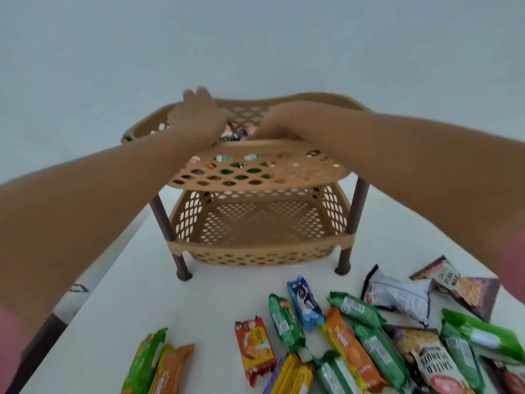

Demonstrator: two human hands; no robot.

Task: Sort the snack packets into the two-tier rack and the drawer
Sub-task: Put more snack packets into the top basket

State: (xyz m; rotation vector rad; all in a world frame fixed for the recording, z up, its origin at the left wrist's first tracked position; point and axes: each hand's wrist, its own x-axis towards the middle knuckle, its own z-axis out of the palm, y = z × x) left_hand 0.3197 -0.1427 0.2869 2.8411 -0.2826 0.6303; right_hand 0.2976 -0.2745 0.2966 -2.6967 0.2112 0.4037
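A tan perforated two-tier rack (pixel 255 245) with dark brown legs stands on the white table. Both my hands reach into its top tier (pixel 284 163). My left hand (pixel 196 115) lies palm down with fingers stretched toward the back rim, blurred. My right hand (pixel 279 122) bends down into the tier with its fingers hidden. Between them lies a dark packet (pixel 235 132). Green packets (pixel 241 173) show through the tier's front holes. No packet shows in the lower tier (pixel 255 220). Several snack packets (pixel 352 342) lie loose on the table in front.
Among the loose packets are a blue one (pixel 305 302), a red-orange one (pixel 254 348), a white one (pixel 397 297) and a salted-peanut bag (pixel 434 362). The white table (pixel 142 294) ends at left, where a dark leg (pixel 42 339) shows. No drawer is in view.
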